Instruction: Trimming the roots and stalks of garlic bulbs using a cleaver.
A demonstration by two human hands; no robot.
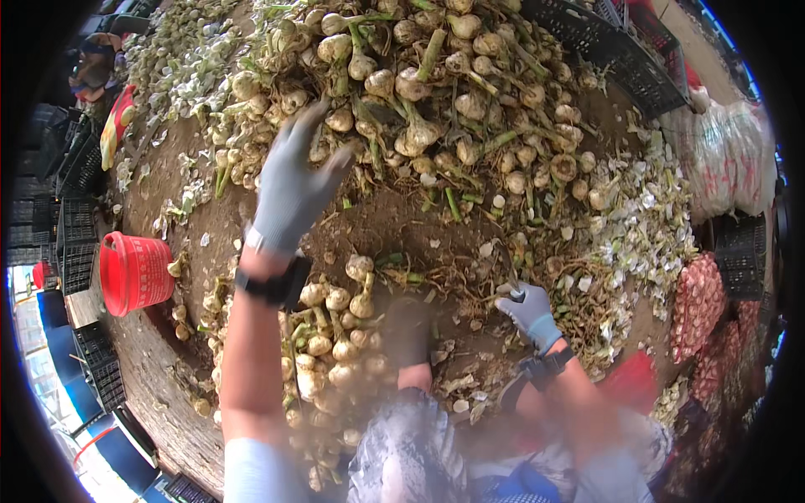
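Note:
A large heap of garlic bulbs with stems and roots [415, 135] lies on the soil before me. My left hand [292, 179], in a grey glove, reaches over the heap's left edge with fingers spread and nothing held. Lower right, my right hand [531, 311], gloved too, is closed around the handle of a small cutting tool [510, 270]; its dark blade points up and is hard to make out against the soil. More garlic bulbs with trimmed roots [343, 349] lie below, between my left forearm and my leg. Cut roots and stem pieces [440, 276] are scattered between.
A red plastic bucket [135, 273] stands left. Black plastic crates line the left side [78, 245] and upper right [610, 56]. Garlic skins [648, 232], a red mesh sack of garlic [698, 305] and clear plastic bags [723, 157] are right. Another person [94, 69] is upper left.

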